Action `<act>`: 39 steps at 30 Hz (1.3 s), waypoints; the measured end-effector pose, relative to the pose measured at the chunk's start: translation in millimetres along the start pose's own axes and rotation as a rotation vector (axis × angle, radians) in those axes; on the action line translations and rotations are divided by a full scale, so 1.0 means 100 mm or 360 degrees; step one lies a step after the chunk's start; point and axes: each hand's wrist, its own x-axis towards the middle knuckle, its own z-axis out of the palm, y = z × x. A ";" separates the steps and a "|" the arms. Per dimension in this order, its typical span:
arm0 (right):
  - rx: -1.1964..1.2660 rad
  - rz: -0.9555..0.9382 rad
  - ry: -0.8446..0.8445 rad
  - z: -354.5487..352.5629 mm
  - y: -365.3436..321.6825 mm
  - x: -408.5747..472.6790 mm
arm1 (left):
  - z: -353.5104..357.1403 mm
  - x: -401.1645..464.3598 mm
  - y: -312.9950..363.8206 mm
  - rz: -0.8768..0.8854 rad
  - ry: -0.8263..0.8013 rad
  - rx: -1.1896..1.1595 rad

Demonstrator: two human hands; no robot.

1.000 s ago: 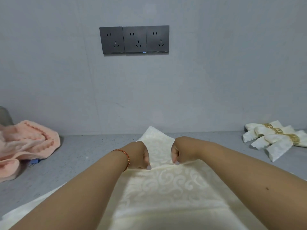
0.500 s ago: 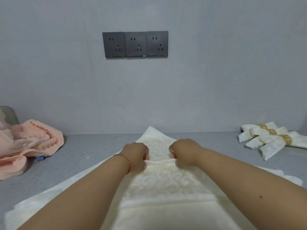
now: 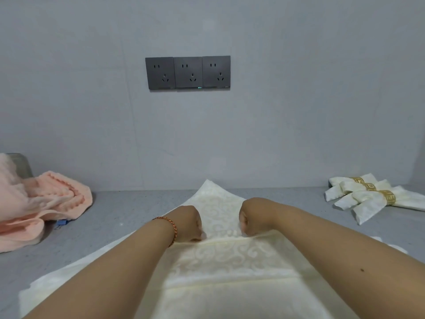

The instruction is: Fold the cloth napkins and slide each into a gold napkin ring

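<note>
A cream cloth napkin (image 3: 220, 256) with a swirl pattern lies spread on the grey counter, one corner pointing at the wall. Its near part is pleated into layers. My left hand (image 3: 187, 223), with a red cord bracelet on the wrist, and my right hand (image 3: 254, 217) both pinch the top fold line of the napkin, fingers curled under. Three folded cream napkins (image 3: 368, 199) lie at the far right, each inside a gold napkin ring (image 3: 388, 197).
A crumpled peach towel (image 3: 39, 203) lies at the left edge beside a translucent container (image 3: 20, 164). A small blue item (image 3: 61, 222) peeks from under the towel. The grey wall with three dark sockets (image 3: 187, 73) stands just behind the counter (image 3: 119, 212).
Both hands gathered the napkin into another pleat and pressed it down along the fold line. The view shifted a little, so the ringed napkins appear further left.
</note>
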 end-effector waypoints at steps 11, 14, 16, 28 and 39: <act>-0.0005 0.0000 0.0007 0.06 0.00 -0.02 | 0.02 -0.01 0.02 0.0106 -0.0030 0.0095; -0.0156 -0.0057 0.0161 0.12 -0.08 -0.15 | 0.06 -0.15 0.04 0.0138 0.0146 0.0091; -0.0247 -0.0108 0.0199 0.14 -0.11 -0.23 | 0.11 -0.23 0.03 0.0138 0.0184 0.0047; 0.0082 -0.0037 0.0064 0.08 -0.12 -0.41 | 0.11 -0.34 0.01 0.0082 0.0077 -0.0097; 0.0002 -0.0073 0.0056 0.11 -0.13 -0.41 | 0.11 -0.35 0.02 0.0248 0.0073 -0.0092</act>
